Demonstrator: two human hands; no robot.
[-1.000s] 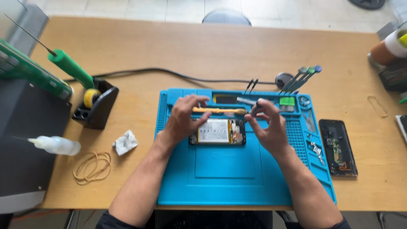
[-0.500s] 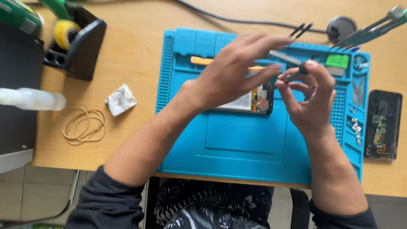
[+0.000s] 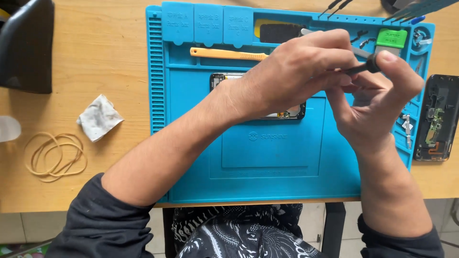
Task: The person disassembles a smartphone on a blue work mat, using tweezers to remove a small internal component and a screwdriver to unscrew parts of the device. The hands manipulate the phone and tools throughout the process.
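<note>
Blue mat — hands pinch a black tool (above phone).

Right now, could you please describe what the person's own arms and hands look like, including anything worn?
Both hands, the left hand and the right hand, are bare, without gloves, rings or a watch. Dark charcoal long sleeves are pushed up to about the elbows, leaving both forearms uncovered.

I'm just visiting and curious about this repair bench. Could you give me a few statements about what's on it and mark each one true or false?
1. The opened phone lies on the blue work mat. True.
2. The right hand holds a dark-handled tool. True.
3. The orange pry tool is in the left hand. False: it lies on the mat.
4. The rubber bands sit on the mat. False: they rest on the wooden table.
</note>
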